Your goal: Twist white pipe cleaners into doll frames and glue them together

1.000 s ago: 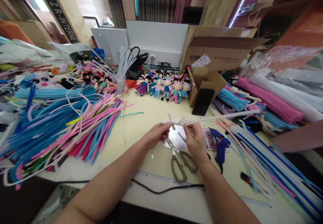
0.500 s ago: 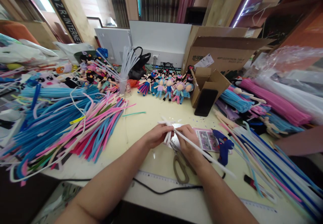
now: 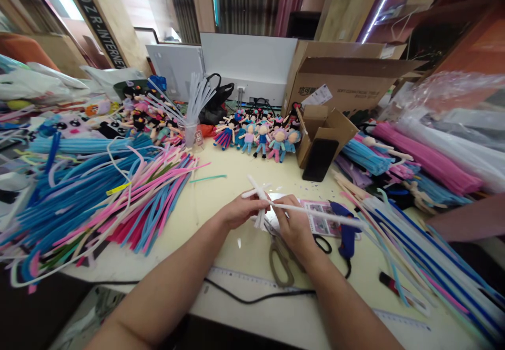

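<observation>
My left hand [image 3: 246,209] pinches a small bunch of short white pipe cleaners [image 3: 257,189], crossed and jutting above and below the fingers. My right hand [image 3: 292,224] is closed on a longer white pipe cleaner [image 3: 327,215], whose near end meets the bunch at my left fingertips and whose free end reaches right over a blue glue gun [image 3: 347,234]. Scissors with olive handles [image 3: 281,266] lie under my right hand, their blades partly hidden. Just behind the hands is a shiny round sheet [image 3: 276,198], partly covered.
Heaps of coloured pipe cleaners lie left [image 3: 90,192] and right [image 3: 426,255]. Small pipe-cleaner dolls [image 3: 262,139] stand at the back beside a cardboard box [image 3: 325,129] with a black phone [image 3: 320,160] against it. A black cable [image 3: 252,301] crosses the front near a ruler [image 3: 229,275].
The long white pipe cleaner has swung up from pointing down right to nearly level. The short bunch has turned and stands higher above my left fingers.
</observation>
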Action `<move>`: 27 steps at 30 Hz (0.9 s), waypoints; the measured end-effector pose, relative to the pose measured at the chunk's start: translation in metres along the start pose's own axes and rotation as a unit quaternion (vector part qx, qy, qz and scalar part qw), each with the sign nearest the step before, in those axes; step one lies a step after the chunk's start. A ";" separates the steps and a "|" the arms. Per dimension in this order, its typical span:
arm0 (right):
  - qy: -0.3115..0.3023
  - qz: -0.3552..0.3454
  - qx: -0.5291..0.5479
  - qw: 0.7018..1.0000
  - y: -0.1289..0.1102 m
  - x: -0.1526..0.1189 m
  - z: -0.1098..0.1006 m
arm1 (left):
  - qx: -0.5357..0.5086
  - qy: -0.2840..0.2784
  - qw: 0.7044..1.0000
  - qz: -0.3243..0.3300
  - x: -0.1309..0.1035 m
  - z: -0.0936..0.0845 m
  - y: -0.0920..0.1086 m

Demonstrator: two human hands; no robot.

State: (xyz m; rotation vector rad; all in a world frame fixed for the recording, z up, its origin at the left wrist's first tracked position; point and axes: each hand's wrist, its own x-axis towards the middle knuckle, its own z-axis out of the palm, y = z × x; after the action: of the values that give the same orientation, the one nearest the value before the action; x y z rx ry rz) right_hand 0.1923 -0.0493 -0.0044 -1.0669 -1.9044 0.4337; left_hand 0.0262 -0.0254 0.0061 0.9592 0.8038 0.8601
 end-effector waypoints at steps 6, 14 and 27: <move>0.000 0.093 0.093 0.991 0.006 -0.001 0.005 | 0.057 0.030 0.997 0.051 0.001 -0.004 -0.003; -0.046 0.262 0.254 0.930 0.008 0.003 0.007 | 0.129 0.021 0.989 0.075 -0.002 -0.003 0.004; 0.130 0.049 0.000 0.990 0.008 0.005 -0.011 | 0.150 0.115 0.982 0.023 0.006 -0.006 0.001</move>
State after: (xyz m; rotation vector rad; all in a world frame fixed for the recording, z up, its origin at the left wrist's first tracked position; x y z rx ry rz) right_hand 0.2041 -0.0422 -0.0009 -1.1608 -1.6285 0.3317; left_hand 0.0237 -0.0180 0.0037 1.1602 1.1376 0.9173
